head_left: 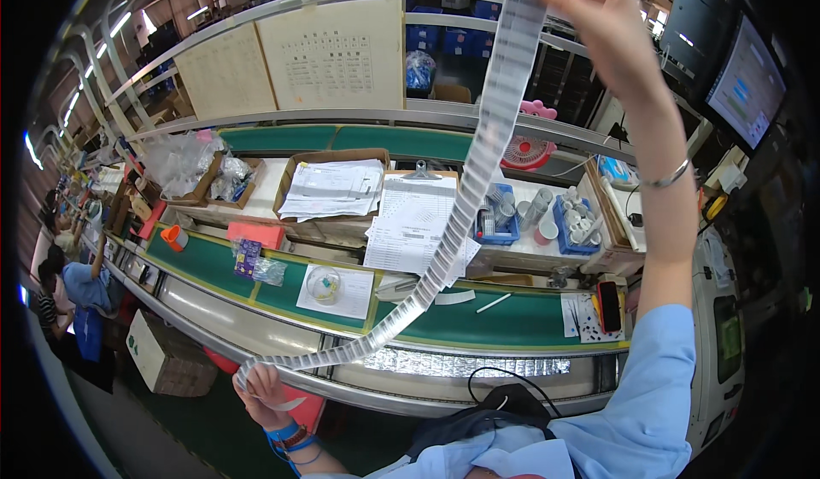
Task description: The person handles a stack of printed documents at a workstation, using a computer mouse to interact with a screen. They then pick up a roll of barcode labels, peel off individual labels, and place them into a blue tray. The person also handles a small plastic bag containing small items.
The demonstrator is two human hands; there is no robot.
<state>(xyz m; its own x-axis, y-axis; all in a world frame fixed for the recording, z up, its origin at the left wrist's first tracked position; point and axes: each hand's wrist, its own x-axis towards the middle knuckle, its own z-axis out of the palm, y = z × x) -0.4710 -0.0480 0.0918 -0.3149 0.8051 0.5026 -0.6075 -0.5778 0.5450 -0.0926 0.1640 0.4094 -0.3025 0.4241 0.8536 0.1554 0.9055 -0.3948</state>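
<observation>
A long whitish strip of labels (480, 158) with rows of dark marks hangs in a curve across the bench. High at the upper right, my right hand (598, 13) pinches its upper part, with the arm raised. At the lower left my left hand (259, 391) has its fingers closed round the lower part, and a short tail sticks out below them. Behind the strip lies a clipboard with papers (410, 214). A clear round roll (324, 285) rests on a white sheet (357, 296) on the green bench mat (286, 272).
A carton of papers (331, 184) stands on the shelf behind, near blue bins (497, 216) with small parts. On the mat are an orange cup (174, 238), a purple packet (247, 257) and a phone (609, 306). A monitor (746, 84) hangs right; other people (85, 282) sit far left.
</observation>
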